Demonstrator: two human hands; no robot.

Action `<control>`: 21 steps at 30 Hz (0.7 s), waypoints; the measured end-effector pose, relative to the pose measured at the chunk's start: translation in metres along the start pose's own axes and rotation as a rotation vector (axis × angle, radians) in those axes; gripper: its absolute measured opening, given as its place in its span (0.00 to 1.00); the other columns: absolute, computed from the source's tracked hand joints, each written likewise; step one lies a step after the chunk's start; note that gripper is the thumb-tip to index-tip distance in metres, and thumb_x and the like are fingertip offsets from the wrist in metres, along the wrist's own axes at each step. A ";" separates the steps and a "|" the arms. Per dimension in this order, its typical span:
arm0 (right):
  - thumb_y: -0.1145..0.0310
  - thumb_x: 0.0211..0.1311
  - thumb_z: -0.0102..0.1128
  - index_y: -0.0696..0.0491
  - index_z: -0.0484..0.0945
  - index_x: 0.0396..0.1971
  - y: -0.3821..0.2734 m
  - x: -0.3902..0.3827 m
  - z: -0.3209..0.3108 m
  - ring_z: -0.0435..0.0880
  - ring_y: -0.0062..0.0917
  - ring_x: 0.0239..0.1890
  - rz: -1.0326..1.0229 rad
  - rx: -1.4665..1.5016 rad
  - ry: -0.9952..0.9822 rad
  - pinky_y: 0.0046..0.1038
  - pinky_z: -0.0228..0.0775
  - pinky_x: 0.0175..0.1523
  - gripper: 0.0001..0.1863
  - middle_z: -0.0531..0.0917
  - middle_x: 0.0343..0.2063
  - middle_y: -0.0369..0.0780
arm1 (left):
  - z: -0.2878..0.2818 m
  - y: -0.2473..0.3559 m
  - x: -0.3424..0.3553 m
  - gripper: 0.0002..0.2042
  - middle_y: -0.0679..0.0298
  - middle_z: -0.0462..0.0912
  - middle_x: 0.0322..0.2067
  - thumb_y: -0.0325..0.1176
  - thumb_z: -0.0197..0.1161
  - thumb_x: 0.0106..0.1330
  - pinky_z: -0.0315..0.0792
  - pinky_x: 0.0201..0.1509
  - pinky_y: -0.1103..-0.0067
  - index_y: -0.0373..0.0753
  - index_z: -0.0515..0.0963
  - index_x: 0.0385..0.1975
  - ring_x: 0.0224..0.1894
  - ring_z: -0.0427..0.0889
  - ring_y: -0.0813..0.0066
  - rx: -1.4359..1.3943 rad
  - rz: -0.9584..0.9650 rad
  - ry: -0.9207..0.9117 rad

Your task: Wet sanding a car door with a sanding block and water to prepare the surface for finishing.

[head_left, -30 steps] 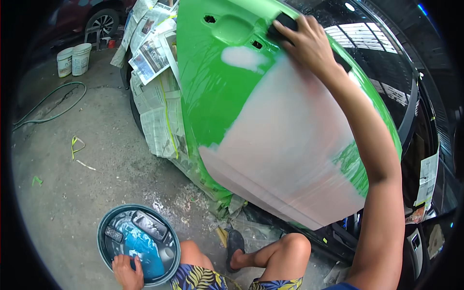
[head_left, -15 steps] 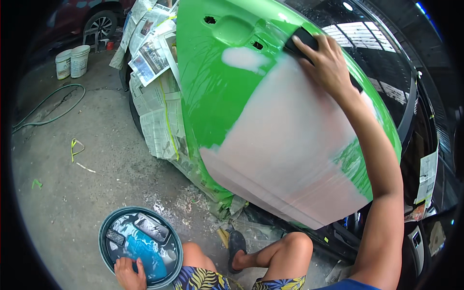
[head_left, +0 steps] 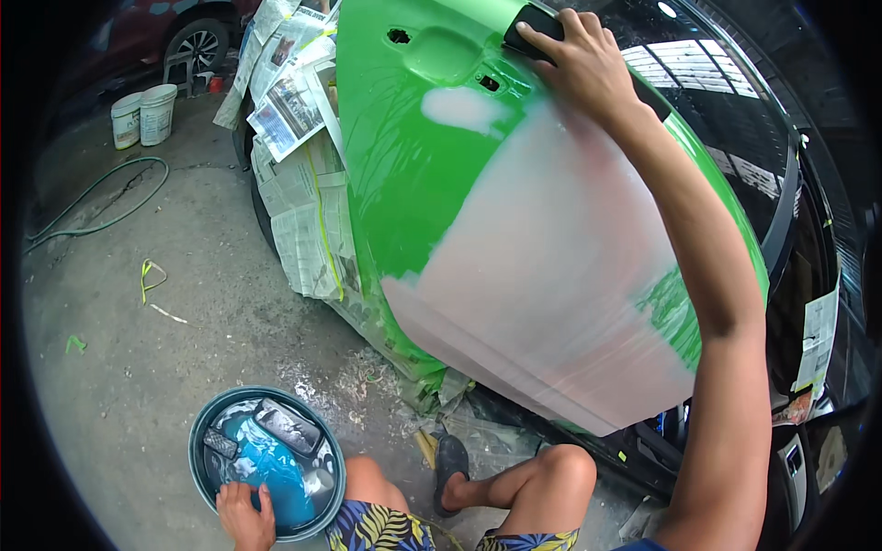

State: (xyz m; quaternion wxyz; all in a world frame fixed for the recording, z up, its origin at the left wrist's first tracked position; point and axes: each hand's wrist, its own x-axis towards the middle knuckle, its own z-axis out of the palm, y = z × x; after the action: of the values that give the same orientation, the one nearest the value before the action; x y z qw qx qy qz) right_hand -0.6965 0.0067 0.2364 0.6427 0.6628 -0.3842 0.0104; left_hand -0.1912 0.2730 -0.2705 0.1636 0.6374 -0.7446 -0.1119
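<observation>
My right hand point(head_left: 593, 69) is closed on a black sanding block point(head_left: 531, 33), pressed to the upper edge of a green car door point(head_left: 395, 184), right of the handle recess. A broad pale pinkish patch point(head_left: 551, 248) covers much of the door, with a smaller pale spot point(head_left: 459, 108) below the recess. At lower left, my left hand point(head_left: 246, 519) grips the near rim of a round, dark teal basin point(head_left: 204, 409). Inside are sudsy water, a blue cloth-like thing point(head_left: 266, 464), a grey-topped block point(head_left: 287, 425) and a smaller dark block point(head_left: 220, 444).
Newspaper sheets point(head_left: 299, 193) mask the car left of the door. Two white buckets point(head_left: 158, 115), a hose point(head_left: 101, 225) and tape scraps point(head_left: 152, 280) are on the concrete floor. Dark window glass point(head_left: 698, 69) borders the door on the right. My sandalled foot point(head_left: 450, 468) is beneath the door's lower edge.
My right hand has slid the sanding block up and left along the door's top edge. My left hand stays at the basin rim. The view has shifted slightly.
</observation>
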 end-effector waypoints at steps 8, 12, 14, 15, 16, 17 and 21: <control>0.62 0.58 0.75 0.32 0.80 0.67 0.001 0.006 0.003 0.74 0.40 0.59 -0.004 -0.058 -0.014 0.40 0.75 0.62 0.33 0.77 0.54 0.44 | 0.005 0.000 0.003 0.16 0.48 0.87 0.45 0.41 0.61 0.74 0.72 0.62 0.57 0.33 0.86 0.45 0.51 0.83 0.45 -0.010 -0.055 -0.076; 0.62 0.59 0.74 0.33 0.80 0.67 -0.018 -0.036 -0.004 0.75 0.39 0.60 0.005 0.011 0.060 0.42 0.73 0.59 0.33 0.76 0.54 0.43 | -0.003 -0.005 -0.010 0.16 0.48 0.88 0.47 0.41 0.60 0.74 0.73 0.62 0.57 0.34 0.86 0.46 0.52 0.84 0.47 0.038 -0.077 0.005; 0.62 0.58 0.74 0.33 0.80 0.66 -0.010 -0.021 -0.004 0.75 0.40 0.60 0.045 0.021 0.027 0.43 0.73 0.59 0.32 0.76 0.55 0.43 | -0.004 -0.003 -0.002 0.17 0.47 0.87 0.47 0.43 0.61 0.75 0.73 0.61 0.57 0.34 0.86 0.46 0.52 0.84 0.45 0.036 -0.090 -0.073; 0.62 0.58 0.74 0.33 0.81 0.65 -0.005 -0.009 -0.004 0.75 0.40 0.61 0.084 0.034 -0.018 0.44 0.74 0.60 0.32 0.76 0.56 0.43 | -0.004 -0.002 0.002 0.18 0.45 0.87 0.48 0.44 0.61 0.76 0.74 0.61 0.56 0.33 0.86 0.46 0.51 0.84 0.44 0.034 -0.098 -0.162; 0.60 0.61 0.73 0.35 0.82 0.65 0.002 0.012 -0.001 0.76 0.43 0.59 0.084 -0.054 0.050 0.46 0.74 0.60 0.29 0.77 0.54 0.45 | 0.002 -0.001 0.002 0.18 0.45 0.87 0.48 0.44 0.61 0.76 0.74 0.61 0.56 0.33 0.86 0.46 0.51 0.84 0.44 0.045 -0.094 -0.151; 0.60 0.62 0.73 0.36 0.82 0.64 0.004 0.029 0.002 0.77 0.44 0.60 0.146 -0.042 0.138 0.45 0.76 0.57 0.28 0.78 0.54 0.47 | 0.011 -0.003 0.001 0.18 0.47 0.87 0.44 0.45 0.66 0.70 0.75 0.57 0.56 0.33 0.86 0.42 0.49 0.84 0.46 -0.028 -0.113 -0.089; 0.59 0.65 0.72 0.38 0.81 0.65 -0.018 0.022 -0.053 0.78 0.46 0.55 0.317 0.214 0.296 0.46 0.75 0.58 0.27 0.79 0.50 0.48 | -0.003 0.004 0.003 0.30 0.46 0.84 0.56 0.56 0.69 0.65 0.79 0.58 0.57 0.38 0.82 0.59 0.54 0.86 0.45 -0.028 -0.091 -0.235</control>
State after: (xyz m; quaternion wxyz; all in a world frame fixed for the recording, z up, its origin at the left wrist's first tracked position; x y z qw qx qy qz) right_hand -0.6460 0.0396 0.2414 0.6085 0.6496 -0.3817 0.2490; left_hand -0.1938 0.2710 -0.2661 0.0791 0.6507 -0.7272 -0.2037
